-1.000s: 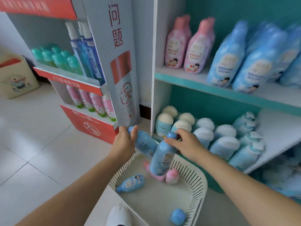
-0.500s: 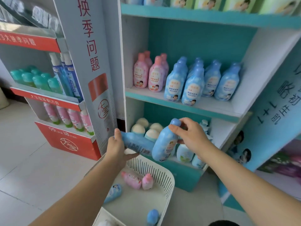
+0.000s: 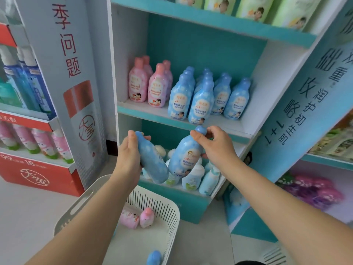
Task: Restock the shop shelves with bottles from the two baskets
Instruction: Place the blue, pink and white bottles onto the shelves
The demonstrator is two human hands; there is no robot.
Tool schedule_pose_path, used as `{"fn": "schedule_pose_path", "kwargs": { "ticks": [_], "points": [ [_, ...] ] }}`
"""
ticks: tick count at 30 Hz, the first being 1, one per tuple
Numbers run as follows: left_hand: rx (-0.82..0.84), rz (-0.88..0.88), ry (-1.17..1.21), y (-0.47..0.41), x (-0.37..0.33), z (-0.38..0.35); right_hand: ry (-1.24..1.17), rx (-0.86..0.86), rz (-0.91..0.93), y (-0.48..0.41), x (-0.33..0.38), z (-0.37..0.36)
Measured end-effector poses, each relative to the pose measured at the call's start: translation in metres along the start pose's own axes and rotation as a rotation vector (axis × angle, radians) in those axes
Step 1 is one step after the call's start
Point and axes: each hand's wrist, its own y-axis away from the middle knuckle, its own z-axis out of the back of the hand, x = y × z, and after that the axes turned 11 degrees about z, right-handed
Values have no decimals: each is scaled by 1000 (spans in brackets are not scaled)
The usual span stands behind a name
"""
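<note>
Both hands have risen from just above the basket to the front edge of the middle shelf, each carrying its blue bottle up with it. Left hand has its grip wrapped around the body of the left blue bottle, which lies tilted, cap up and to the left, base down toward the right. Right hand has its grip pinched on the cap and neck of the right blue bottle, whose body hangs below, label forward, leaning so its base nearly meets the other bottle's base. Both bottles sit in front of the lower shelf's white bottles, just beneath the lip of the middle shelf.

The row of matching blue bottles stands upright above and slightly behind both hands. The bare patch of shelf lies at the front right, nearer the right hand, so that bottle looks likely to go first; its long axis needs only a small tip to upright. The left one must swing further. Two pink bottles and another blue one remain in the white basket below
</note>
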Motion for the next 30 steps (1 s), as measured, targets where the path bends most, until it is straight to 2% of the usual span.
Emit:
{"fn": "schedule_pose_path", "kwargs": {
  "ticks": [6,11,18,21,30],
  "points": [
    [2,44,115,7,-12,-22,138,-109,84,-16,18,32],
    [100,-5,177,18,-20,-41,246,-221,149,-38,34,60],
    [171,-144,-80,28,-18,-64,395,-370,92,-80,42,85],
    [207,-150,-189,24,-16,-68,415,-365,47,-98,35,83],
    [254,-147,-176,4,-15,-76,529,-322,-16,-138,6,70]
  ]
}}
